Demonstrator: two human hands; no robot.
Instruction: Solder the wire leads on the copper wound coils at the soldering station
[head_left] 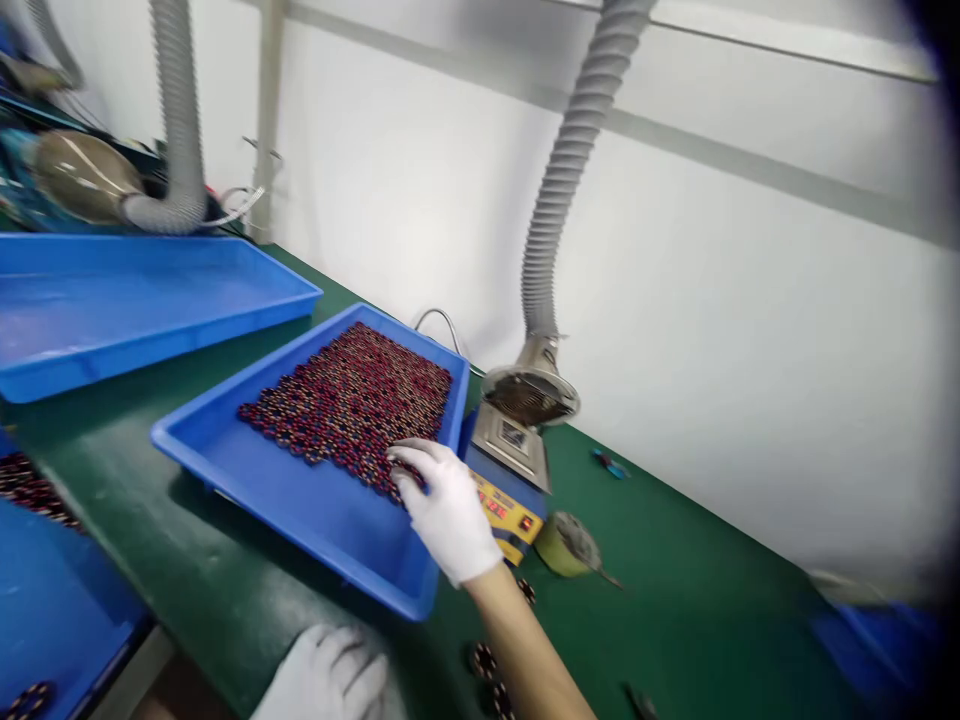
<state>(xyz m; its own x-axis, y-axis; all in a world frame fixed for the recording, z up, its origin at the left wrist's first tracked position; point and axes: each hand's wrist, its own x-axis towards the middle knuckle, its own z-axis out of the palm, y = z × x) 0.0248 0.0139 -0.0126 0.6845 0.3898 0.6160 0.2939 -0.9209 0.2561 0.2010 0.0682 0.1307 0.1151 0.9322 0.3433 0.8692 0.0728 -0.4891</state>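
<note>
My right hand (450, 510), in a white glove, reaches over the right side of a blue tray (292, 530). Its thumb and fingers are closed round a small dark ring-shaped part (411, 472) at the edge of the packed parts. Rows of these red, black and tan parts (360, 390) cover the tray's far portion. At the bottom of the view, my left hand (326, 675), also gloved, rests at the green table's front edge with its fingers curled; whether it holds anything is hidden.
Right of the tray stand a yellow-and-blue device (506, 510), an exhaust hood (531, 390) and a round pot (568, 545). Loose rings (484, 660) lie near my right forearm. Another blue tray (150, 300) is at the left, pliers (611, 463) at the back.
</note>
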